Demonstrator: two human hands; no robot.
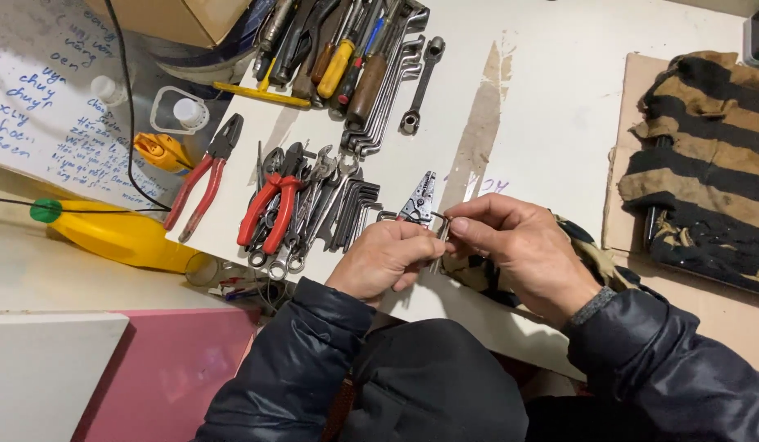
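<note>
Left hand [384,255] and right hand [510,245] pinch small bent metal key [439,241] | white bench [543,106] | red-handled pliers [269,209], steel wrenches [388,90] laid flat

Head view, steeply down, close.

Pliers [201,185]: glossy red plastic handles; wrenches [388,82]: shiny metal; striped cloth [699,155]: rough, worn.

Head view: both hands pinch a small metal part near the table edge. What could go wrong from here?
1. The small part, held only by the fingertips of the left hand and right hand, might slip and drop off the table edge into the lap.
2. The stripper pliers lie just beyond the knuckles; a slip may knock them or the hex keys.
</note>
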